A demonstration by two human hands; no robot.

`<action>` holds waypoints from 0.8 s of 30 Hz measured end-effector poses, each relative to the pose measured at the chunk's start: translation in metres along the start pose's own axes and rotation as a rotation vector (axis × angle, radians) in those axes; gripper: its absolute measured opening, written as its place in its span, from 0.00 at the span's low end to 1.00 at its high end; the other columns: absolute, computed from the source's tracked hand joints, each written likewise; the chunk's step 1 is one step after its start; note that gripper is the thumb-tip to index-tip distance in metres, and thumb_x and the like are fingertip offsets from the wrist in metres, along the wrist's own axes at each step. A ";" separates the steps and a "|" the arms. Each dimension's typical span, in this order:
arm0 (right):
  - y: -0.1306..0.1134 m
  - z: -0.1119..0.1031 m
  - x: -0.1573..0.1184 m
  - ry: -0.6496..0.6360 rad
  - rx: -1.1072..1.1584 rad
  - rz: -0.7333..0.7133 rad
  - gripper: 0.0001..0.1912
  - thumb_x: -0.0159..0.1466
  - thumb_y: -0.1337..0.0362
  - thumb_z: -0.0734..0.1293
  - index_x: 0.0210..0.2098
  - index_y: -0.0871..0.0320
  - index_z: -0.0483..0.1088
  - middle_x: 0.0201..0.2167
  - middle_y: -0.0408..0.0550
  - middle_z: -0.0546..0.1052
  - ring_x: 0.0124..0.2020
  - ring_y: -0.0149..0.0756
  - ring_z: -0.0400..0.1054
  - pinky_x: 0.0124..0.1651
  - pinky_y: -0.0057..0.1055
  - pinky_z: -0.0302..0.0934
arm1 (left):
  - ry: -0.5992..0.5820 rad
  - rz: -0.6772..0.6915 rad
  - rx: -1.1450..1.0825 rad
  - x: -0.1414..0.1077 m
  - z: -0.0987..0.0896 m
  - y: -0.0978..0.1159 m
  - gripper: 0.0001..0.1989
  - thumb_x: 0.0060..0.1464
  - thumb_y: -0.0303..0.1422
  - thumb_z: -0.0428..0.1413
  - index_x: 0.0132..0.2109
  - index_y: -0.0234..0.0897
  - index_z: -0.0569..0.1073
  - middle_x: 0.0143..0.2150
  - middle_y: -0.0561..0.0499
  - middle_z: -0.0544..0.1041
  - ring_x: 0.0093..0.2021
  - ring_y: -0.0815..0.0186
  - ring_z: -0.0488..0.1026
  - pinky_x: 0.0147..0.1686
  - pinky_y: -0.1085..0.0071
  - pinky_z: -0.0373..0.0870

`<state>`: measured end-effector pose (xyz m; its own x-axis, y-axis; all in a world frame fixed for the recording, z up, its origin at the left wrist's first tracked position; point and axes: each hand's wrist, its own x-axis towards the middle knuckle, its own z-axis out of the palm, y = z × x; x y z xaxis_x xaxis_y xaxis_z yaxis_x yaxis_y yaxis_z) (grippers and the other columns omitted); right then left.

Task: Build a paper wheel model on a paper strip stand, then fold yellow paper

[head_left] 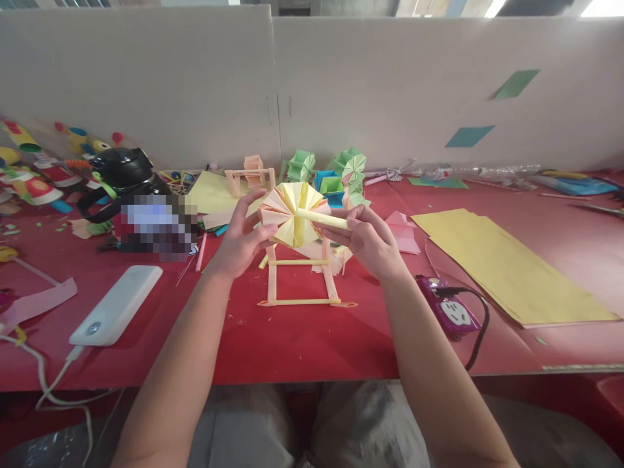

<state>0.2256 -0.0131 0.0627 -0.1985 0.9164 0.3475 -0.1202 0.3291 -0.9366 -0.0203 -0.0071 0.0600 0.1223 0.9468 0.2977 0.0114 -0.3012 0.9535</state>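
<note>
Above the middle of the table, my left hand (247, 235) grips the left edge of a folded paper wheel (287, 218) with yellow and pale orange pleats. My right hand (368, 237) pinches a pale yellow paper tube (324, 219), whose far end meets the wheel's centre. Whether the tube passes into the wheel, I cannot tell. Below and behind the wheel, a paper frame (273, 279) of peach strips and yellow crossbars lies on the red table; the wheel hides part of it.
Folded green paper wheels (301, 166), a blue-green one (327, 185) and a peach stand (251, 174) are at the back. Yellow sheets (507, 266) and a purple power socket (451, 309) lie right. A white power bank (117, 305) and black bottle (124, 172) are left.
</note>
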 end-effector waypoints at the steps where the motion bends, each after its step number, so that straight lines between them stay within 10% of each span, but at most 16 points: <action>1: 0.000 0.000 0.000 -0.004 0.007 0.003 0.16 0.65 0.50 0.65 0.33 0.52 0.58 0.49 0.48 0.76 0.50 0.45 0.76 0.54 0.51 0.73 | -0.006 0.007 0.003 0.000 -0.001 -0.001 0.32 0.53 0.38 0.60 0.63 0.53 0.62 0.53 0.47 0.77 0.51 0.55 0.78 0.40 0.65 0.81; 16: 0.004 0.003 -0.001 0.032 -0.026 0.014 0.16 0.67 0.50 0.65 0.34 0.52 0.57 0.53 0.49 0.76 0.45 0.38 0.78 0.51 0.46 0.74 | -0.016 0.344 0.232 0.004 -0.005 -0.009 0.29 0.58 0.44 0.60 0.63 0.49 0.62 0.58 0.44 0.73 0.50 0.56 0.77 0.45 0.59 0.79; 24: 0.006 0.000 -0.002 0.152 -0.348 -0.102 0.11 0.70 0.57 0.64 0.35 0.53 0.59 0.27 0.41 0.75 0.25 0.28 0.70 0.28 0.30 0.65 | 0.069 0.431 0.371 0.000 0.000 -0.015 0.36 0.57 0.48 0.62 0.66 0.50 0.56 0.60 0.42 0.70 0.50 0.55 0.78 0.48 0.55 0.78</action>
<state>0.2256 -0.0124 0.0561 -0.0534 0.8899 0.4531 0.2101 0.4536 -0.8661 -0.0206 -0.0025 0.0460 0.1278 0.7311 0.6702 0.3237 -0.6695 0.6686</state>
